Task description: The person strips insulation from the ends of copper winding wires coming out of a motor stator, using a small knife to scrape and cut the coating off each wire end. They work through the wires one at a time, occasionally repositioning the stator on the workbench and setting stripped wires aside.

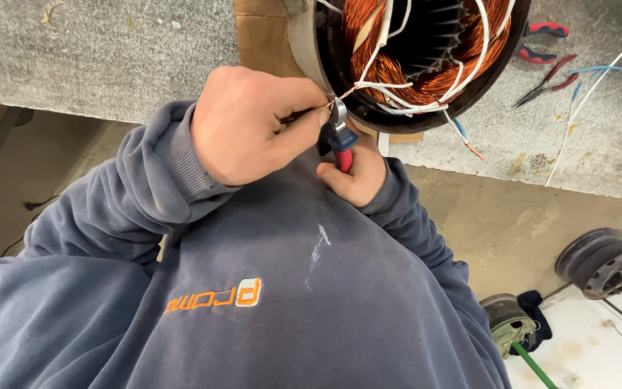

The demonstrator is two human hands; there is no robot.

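Nearest the camera, a blue sweatshirt [253, 288] fills the lower view. Beneath it lies a brown floor [512, 223], with a dark wheel rim [602, 263] and a grey round part [507, 320] at lower right. Above the floor runs a grey, speckled bench [109, 57], its front edge crossing from the left to the right side.

The left hand [253, 122] is clenched, pinching a thin bare wire [343, 94] between thumb and forefinger. The right hand [354, 173] grasps red-handled cutters [340, 133], whose metal jaws stand at the pinched wire, just below the stator [412, 57].

The stator sits on the bench edge, partly overhanging it: a dark round housing with copper windings [383, 68] and white sleeved leads [426, 97] looping across its open mouth.

Farther right on the bench lie red pliers [545, 83], a second red-handled tool [545, 39], and loose white and blue wires [613, 79], well apart from the hands. Bare bench lies to the left.
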